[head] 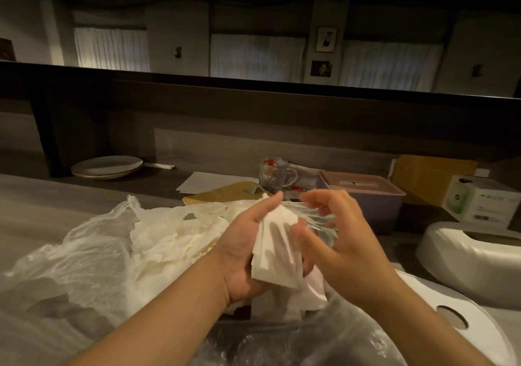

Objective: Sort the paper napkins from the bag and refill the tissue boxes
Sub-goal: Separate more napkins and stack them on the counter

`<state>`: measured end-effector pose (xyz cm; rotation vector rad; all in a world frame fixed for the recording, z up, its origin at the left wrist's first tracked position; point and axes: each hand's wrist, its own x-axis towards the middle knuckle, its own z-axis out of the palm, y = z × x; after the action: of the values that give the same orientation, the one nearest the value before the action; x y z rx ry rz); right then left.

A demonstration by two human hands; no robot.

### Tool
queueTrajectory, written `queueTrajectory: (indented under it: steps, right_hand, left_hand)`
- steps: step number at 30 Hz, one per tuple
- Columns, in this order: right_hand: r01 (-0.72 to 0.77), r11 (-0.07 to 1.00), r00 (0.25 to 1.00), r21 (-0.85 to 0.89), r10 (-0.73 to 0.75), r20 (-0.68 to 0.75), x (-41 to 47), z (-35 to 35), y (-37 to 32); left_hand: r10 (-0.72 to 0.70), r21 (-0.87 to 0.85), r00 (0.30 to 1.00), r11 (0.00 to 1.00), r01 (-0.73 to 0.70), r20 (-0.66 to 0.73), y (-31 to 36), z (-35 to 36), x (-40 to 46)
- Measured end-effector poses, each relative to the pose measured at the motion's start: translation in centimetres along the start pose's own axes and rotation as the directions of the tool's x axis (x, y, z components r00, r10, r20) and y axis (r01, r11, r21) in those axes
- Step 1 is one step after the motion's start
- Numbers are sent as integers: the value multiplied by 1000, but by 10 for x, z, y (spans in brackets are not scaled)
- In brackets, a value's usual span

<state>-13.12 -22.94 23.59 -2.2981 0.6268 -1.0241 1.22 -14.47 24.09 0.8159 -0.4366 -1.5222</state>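
Observation:
My left hand (242,250) holds a stack of white paper napkins (276,250) upright in its palm, thumb along the top edge. My right hand (335,241) pinches the right side of the stack with thumb and fingers, a thin clear plastic wrap (315,210) stretched at its fingertips. More loose napkins (169,241) lie in a crumpled clear plastic bag (84,250) on the left of the counter. A purple tissue box with a wooden slotted lid (363,193) stands behind my hands. A white tissue box cover (473,250) lies at the right, and a white lid with an oval hole (451,315) lies nearer me.
A glass mug (275,175) stands behind the napkins beside brown envelopes and paper (225,192). Stacked plates (107,166) sit at the back left. A white carton (482,202) and a cardboard box (431,176) stand at the right. Crinkled plastic (282,346) lies at the near edge.

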Motion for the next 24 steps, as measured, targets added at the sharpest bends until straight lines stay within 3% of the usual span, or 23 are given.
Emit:
queueTrajectory:
  steps: [3, 5, 14, 22, 24]
  right_hand:
    - [188, 967, 969, -174, -153, 194, -5, 2, -1]
    - [272, 927, 948, -258, -212, 236, -6, 5, 1]
    - [293, 919, 950, -264, -250, 185, -4, 7, 8]
    - [308, 917, 944, -253, -328, -40, -2, 15, 15]
    - [312, 914, 942, -261, -333, -42, -2, 14, 15]
  left_hand:
    - [50, -108, 999, 993, -52, -17, 1, -3, 2]
    - [81, -89, 996, 993, -83, -24, 0, -4, 1]
    - [55, -53, 997, 997, -58, -53, 0, -3, 1]
    - [-19, -109, 1000, 994, 17, -15, -2, -4, 0]
    - [-17, -111, 1000, 994, 15, -17, -1, -2, -1]
